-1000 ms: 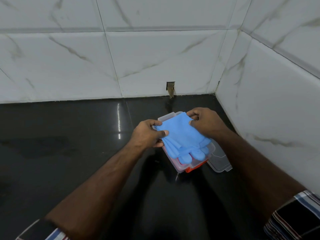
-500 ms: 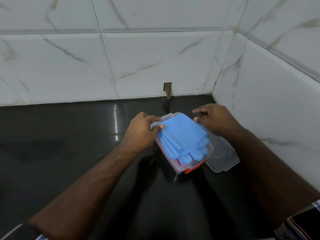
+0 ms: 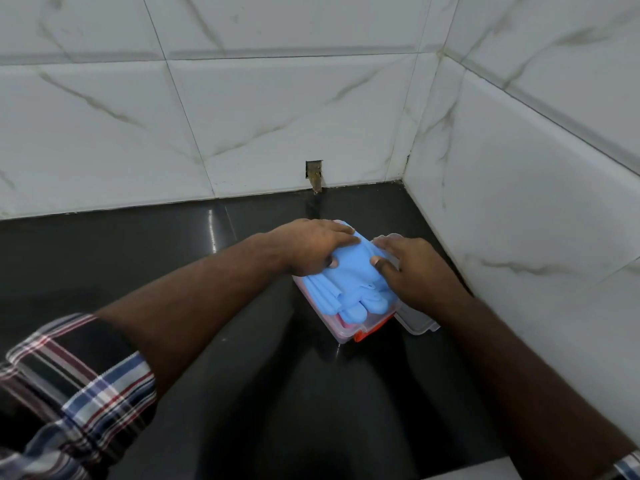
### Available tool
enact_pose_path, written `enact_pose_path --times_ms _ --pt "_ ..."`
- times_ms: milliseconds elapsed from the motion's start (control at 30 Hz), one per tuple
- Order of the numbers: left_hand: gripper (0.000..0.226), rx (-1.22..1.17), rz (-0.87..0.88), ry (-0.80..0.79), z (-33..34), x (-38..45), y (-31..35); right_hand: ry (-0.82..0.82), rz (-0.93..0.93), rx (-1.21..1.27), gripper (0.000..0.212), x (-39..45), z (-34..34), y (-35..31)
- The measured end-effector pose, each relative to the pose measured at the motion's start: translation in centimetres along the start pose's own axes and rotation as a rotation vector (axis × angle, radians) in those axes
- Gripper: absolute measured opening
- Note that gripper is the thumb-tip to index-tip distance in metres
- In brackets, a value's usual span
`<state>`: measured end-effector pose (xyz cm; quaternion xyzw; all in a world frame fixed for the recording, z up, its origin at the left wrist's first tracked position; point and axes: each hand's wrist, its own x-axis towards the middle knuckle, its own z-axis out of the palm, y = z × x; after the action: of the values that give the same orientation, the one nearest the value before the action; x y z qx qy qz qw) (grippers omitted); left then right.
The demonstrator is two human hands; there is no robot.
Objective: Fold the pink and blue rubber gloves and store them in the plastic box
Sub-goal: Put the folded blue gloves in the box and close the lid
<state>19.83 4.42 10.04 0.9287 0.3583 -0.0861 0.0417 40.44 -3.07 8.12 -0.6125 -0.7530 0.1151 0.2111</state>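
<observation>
Blue rubber gloves (image 3: pixel 349 285), folded, lie atop the pink gloves (image 3: pixel 343 322) in the clear plastic box (image 3: pixel 341 336). Left hand (image 3: pixel 311 245) and right hand (image 3: pixel 412 268) press them flat, fingers extended, gripping nothing. Lid (image 3: pixel 417 323) off beside the box; closing seemingly remains. Black glossy countertop (image 3: pixel 138 258), white marble-tiled corner wall (image 3: pixel 277 116).

Home kitchen corner — marble-look tiles (image 3: pixel 277 109), black countertop (image 3: pixel 104 258)

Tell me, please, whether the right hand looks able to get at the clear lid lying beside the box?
Probably yes. The right hand rests on the blue gloves right next to the lid, which lies uncovered on the counter by the box, with nothing between them.
</observation>
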Motion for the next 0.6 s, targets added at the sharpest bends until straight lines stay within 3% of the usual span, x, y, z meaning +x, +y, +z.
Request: enact_pose_path --times_ms 167,267,367,500,600 --pt "0.06 0.107 0.054 -0.031 0.4 0.0 -0.3 0.117 -0.098 -0.165 0.015 -0.1 0.4 0.0" --pt "0.059 0.175 0.067 -0.05 1.0 -0.1 -0.2 0.094 -0.261 -0.398 0.021 -0.5 1.4 0.5" --pt "0.058 0.202 0.039 -0.083 1.5 0.2 0.0 0.02 -0.202 -0.499 0.005 -0.4 1.6 0.1" --pt "0.056 0.18 -0.019 -0.1 1.2 0.5 0.3 -0.033 -0.148 -0.268 0.014 0.6 0.8 -0.1" --pt "0.046 0.02 -0.058 -0.088 -0.1 -0.1 -0.7 -0.037 -0.071 -0.038 0.019 0.8 -0.9 -0.9"
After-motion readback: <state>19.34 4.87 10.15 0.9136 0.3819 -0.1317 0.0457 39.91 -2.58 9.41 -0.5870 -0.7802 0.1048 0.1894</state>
